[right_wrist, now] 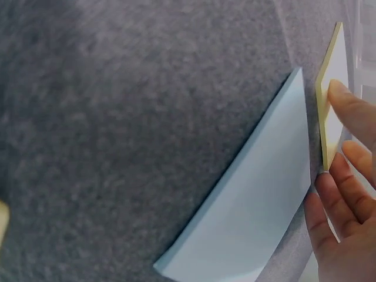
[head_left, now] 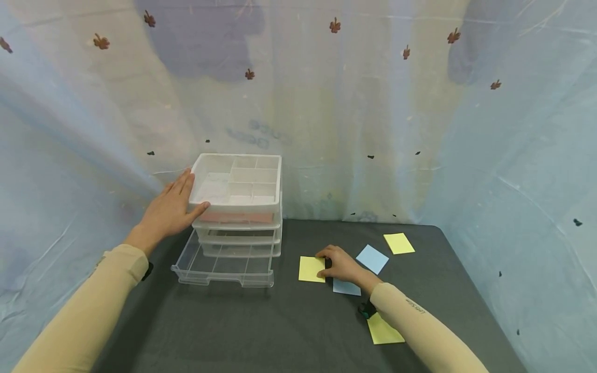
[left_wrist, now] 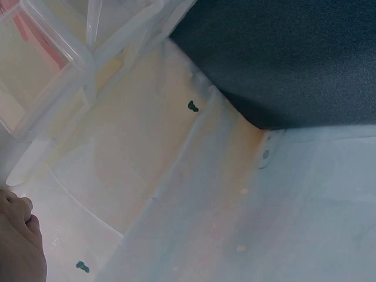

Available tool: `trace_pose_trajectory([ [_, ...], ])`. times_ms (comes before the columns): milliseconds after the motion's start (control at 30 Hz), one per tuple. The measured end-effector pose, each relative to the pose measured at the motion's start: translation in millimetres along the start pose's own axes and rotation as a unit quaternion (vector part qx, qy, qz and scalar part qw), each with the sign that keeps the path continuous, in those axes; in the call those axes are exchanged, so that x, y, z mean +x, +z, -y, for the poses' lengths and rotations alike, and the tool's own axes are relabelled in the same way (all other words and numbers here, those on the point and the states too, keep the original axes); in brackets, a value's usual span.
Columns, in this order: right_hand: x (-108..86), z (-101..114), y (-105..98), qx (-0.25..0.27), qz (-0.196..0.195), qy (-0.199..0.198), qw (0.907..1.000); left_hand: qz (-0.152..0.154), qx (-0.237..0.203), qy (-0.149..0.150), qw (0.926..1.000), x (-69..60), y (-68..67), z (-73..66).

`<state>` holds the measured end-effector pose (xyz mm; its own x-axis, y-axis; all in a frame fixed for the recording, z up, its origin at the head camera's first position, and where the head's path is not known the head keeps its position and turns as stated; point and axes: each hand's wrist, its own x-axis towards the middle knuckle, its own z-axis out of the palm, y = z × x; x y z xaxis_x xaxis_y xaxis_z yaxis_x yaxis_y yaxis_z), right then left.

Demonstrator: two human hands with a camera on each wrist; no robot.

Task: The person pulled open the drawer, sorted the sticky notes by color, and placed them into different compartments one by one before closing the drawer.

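Observation:
My left hand (head_left: 170, 210) rests with straight fingers against the left side of a clear and white plastic drawer organizer (head_left: 240, 209). Its lowest drawer (head_left: 226, 277) is pulled out toward me, and the top is a divided tray. Only part of the left hand (left_wrist: 20, 241) shows in the left wrist view. On the table, my right hand (head_left: 342, 267) holds a yellow sticky note pad (head_left: 308, 269) at its right side, thumb on the pad (right_wrist: 330, 123) in the right wrist view. Beneath that hand lies a blue sticky note pad (head_left: 346, 288), partly hidden.
Another blue pad (head_left: 372, 259) and a yellow pad (head_left: 399, 243) lie farther back on the right. One more yellow pad (head_left: 384, 331) sits nearer, partly under the right forearm. A patterned curtain (head_left: 317, 129) encloses the dark table (head_left: 224, 331) at the back and sides.

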<state>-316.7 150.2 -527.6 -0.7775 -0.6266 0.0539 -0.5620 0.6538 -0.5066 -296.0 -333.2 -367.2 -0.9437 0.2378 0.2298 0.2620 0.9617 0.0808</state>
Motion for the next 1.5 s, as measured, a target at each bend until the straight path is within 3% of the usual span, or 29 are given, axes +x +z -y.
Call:
trace_pose_trajectory([
  [233, 0.5, 1, 2, 0.011, -0.007, 0.020, 0.9997, 0.004, 0.001, -0.004, 1.0000, -0.2, -2.4, -1.6],
  [533, -2.8, 7, 5, 0.048, -0.043, 0.036, 0.9973, 0.003, 0.001, -0.003, 1.0000, 0.1, -1.1, -0.1],
  [767, -6.0, 18, 3, 0.097, -0.088, 0.053, 0.9899, 0.008, -0.004, -0.005, 0.9999, -0.6, -1.8, -2.1],
  [1000, -6.3, 23, 1, 0.137, -0.100, 0.089, 0.9815, 0.005, 0.000, -0.003, 1.0000, 0.9, -0.1, -0.6],
  [1500, -17.5, 32, -10, 0.212, -0.120, 0.088, 0.9660, -0.002, 0.001, -0.002, 1.0000, 0.8, 0.9, 0.5],
])
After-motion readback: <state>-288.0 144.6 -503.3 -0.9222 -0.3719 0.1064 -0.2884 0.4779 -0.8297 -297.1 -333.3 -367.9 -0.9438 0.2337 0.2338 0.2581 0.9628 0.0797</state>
